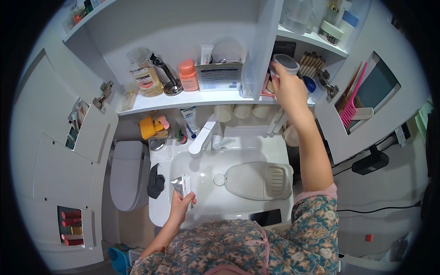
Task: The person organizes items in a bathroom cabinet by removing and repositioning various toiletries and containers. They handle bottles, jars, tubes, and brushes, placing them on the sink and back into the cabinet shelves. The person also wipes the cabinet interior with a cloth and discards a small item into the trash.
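Over the left part of the white sink basin (201,201), my left hand (181,206) is closed round a silver-and-white squeeze tube (185,184). My right hand (289,85) reaches up into the right compartment of the open wall cabinet. Its fingers are closed about a round jar with a grey lid (286,63); part of the jar is hidden behind them. Beside that jar stand several brush-like sticks (311,63) and a small dark-blue round item (308,83). Some pinkish-red item (267,89) lies left of the hand.
A ribbed washboard (252,180) lies in the basin, near the white faucet (202,137). A black phone (266,217) rests on the front rim, a dark cloth (156,181) on the left one. Open cabinet doors (59,165) flank both sides. A mouthwash bottle (145,78) stands on the shelf.
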Tool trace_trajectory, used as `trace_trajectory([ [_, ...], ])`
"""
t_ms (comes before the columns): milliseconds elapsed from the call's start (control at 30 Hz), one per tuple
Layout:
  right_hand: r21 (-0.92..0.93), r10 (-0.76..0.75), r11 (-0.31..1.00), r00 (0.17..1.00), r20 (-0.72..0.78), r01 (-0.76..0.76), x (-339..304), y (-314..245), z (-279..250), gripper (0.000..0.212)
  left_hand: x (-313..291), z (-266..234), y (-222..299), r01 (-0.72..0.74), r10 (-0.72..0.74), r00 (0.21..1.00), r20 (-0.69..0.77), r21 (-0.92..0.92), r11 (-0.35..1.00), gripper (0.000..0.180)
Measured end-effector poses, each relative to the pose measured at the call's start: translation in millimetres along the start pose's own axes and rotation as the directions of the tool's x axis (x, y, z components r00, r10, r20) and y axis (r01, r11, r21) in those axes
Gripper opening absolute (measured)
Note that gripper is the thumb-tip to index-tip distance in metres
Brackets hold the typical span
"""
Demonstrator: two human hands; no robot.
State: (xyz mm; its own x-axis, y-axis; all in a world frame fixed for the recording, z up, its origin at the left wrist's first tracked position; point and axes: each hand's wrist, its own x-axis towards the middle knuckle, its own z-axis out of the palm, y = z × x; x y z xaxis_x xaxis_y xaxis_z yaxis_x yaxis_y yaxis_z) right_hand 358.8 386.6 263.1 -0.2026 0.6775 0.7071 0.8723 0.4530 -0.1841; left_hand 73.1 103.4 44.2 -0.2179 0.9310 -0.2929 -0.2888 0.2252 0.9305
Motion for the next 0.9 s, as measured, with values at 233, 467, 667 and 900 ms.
trace_trajectory([
  [233,-0.102,-0.043,0.993,0.980,0.196,0.064,14.1,7.4,27.9,0.017,-33.3,-42.6,-34.9,0.041,-0.044,0.976,-0.214,-0.019,0.999,0.024],
  [467,0.134,0.199,0.964,0.959,0.202,-0.229,0.8,-13.7,-1.9,0.026,-39.5,-79.0,-58.8,0.000,-0.022,0.930,-0.366,-0.060,0.998,0.014],
  [667,0.529,0.324,0.808,0.945,-0.031,-0.260,-59.7,-37.1,-53.1,0.022,-40.7,-111.3,-72.2,0.018,-0.036,0.868,-0.495,-0.041,0.999,0.020],
  [900,0.698,-0.099,0.260,0.700,0.707,-0.668,-167.3,-128.8,8.1,0.013,-36.2,-130.6,-77.8,-0.003,-0.045,0.891,-0.452,-0.105,0.994,0.025],
])
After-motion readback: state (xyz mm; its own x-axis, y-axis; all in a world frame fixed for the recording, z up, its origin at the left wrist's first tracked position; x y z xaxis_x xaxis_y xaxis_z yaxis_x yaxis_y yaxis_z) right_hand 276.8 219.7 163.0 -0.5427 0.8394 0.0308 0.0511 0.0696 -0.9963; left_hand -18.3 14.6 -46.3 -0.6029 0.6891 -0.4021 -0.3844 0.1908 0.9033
